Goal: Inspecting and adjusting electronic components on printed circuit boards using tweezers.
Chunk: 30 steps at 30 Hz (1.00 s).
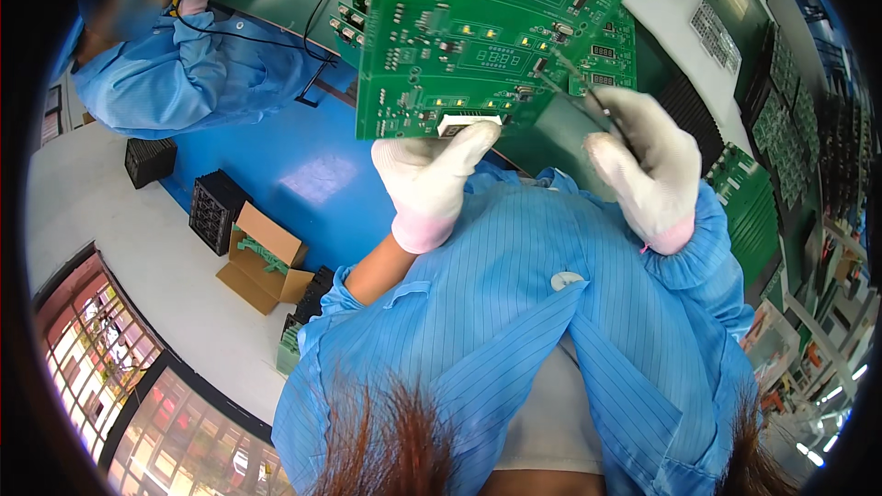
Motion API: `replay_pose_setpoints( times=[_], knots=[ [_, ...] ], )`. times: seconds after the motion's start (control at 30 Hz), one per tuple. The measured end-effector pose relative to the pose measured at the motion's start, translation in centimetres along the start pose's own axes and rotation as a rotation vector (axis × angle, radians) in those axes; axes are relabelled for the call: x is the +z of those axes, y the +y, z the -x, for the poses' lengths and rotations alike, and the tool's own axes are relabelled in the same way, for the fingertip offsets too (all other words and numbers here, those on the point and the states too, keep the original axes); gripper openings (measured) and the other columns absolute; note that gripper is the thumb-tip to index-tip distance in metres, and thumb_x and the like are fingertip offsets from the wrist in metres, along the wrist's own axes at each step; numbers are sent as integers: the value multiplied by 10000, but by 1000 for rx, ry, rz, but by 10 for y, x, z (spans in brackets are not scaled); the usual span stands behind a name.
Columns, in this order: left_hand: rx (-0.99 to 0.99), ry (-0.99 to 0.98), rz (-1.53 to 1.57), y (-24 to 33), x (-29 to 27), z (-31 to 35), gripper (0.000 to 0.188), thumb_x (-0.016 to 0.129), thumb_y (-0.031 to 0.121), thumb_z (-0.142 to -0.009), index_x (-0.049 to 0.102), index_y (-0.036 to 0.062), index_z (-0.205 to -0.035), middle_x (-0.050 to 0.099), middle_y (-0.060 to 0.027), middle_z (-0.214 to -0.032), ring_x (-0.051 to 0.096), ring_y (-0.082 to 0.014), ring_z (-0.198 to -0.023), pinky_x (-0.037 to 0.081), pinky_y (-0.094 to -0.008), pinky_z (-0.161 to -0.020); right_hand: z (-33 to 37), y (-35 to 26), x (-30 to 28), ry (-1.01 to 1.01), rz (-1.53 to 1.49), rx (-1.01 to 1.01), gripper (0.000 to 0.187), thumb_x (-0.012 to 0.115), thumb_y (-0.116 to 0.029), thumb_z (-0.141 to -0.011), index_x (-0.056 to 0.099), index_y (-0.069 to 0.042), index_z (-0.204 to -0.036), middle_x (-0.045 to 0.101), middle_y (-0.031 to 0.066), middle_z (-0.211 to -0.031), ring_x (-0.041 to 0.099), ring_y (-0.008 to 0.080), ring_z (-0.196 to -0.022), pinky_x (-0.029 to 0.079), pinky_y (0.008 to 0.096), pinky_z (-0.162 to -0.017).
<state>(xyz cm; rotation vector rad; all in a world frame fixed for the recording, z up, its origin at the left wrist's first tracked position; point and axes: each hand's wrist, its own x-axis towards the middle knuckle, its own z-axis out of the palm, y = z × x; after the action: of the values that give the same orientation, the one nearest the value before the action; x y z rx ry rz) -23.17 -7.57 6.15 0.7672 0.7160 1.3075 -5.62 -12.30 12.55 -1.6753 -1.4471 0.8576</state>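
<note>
My left hand (427, 179), in a white glove with a pink cuff, is closed on the lower edge of a large green circuit board (413, 64). Its thumb presses beside a small white-edged display module (457, 123) at that edge. The board is tilted up and carries rows of small chips and yellowish parts. Closed around thin dark tweezers (577, 99) is my gloved right hand (648, 161). The tips of the tweezers point at the board's right side; whether they touch it I cannot tell.
More boards with displays (606, 64) lie behind on the green bench. A row of upright green boards (749, 211) stands at right. At left, another person in a blue coat (197, 73) works with a board. Black racks (216, 211) and an open cardboard box (262, 262) sit lower left.
</note>
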Motion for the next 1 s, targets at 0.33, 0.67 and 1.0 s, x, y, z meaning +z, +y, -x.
replay_pose_setpoints(
  times=[0.33, 0.67, 1.0],
  knots=[
    [559, 25, -621, -9, 0, -1, 331, 701, -130, -649, 602, -50, -954, 659, -112, -827, 583, -131, -648, 481, -224, -586, 7, 9, 12, -59, -838, 420, 284, 471, -116, -874, 518, 52, -1099, 415, -13, -601, 293, 61, -461, 243, 192, -431],
    [281, 109, -301, -6, 4, -1, 272, 684, -123, -673, 628, -34, -924, 667, -118, -849, 621, -148, -702, 502, -225, -623, -17, 5, 51, -262, -1497, 658, 214, 444, -134, -924, 538, 15, -1046, 326, -44, -566, 208, 27, -437, 146, 191, -399],
    [109, 179, -157, -20, -5, 0, 302, 658, -115, -703, 610, -33, -991, 661, -117, -888, 627, -165, -762, 510, -247, -685, -31, 8, 67, -414, -1560, 717, 184, 448, -117, -920, 570, 15, -958, 308, -51, -548, 201, 23, -445, 152, 187, -403]
  ],
)
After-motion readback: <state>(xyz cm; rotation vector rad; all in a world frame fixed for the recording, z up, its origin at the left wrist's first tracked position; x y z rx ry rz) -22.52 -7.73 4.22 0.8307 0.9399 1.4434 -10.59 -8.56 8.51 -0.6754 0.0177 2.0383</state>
